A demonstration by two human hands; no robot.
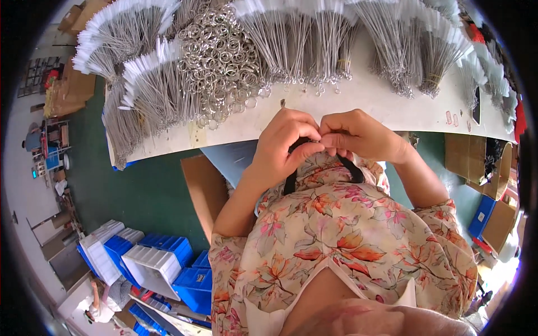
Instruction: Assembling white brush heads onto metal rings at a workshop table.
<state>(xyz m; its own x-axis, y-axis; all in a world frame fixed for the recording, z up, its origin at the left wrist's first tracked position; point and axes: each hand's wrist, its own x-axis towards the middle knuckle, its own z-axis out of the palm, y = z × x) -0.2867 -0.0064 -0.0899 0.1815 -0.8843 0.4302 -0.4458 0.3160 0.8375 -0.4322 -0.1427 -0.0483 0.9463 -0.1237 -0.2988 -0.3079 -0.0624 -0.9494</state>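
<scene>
Floral-sleeved forearms rise to both hands meeting fingertip to fingertip at the bench (347, 103) edge, left hand (283, 140) and right hand (358, 134) pinched on something too small to identify, metal rings (221, 56) heaped just beyond the left.

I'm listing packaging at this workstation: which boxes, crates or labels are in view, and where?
Small pale stickers with red marks: right end of the white table.
Brown cardboard boxes: right of the table, open.
Blue box with a white label: lower right.
Blue and white plastic crates: stacked on the floor, lower left.
</scene>
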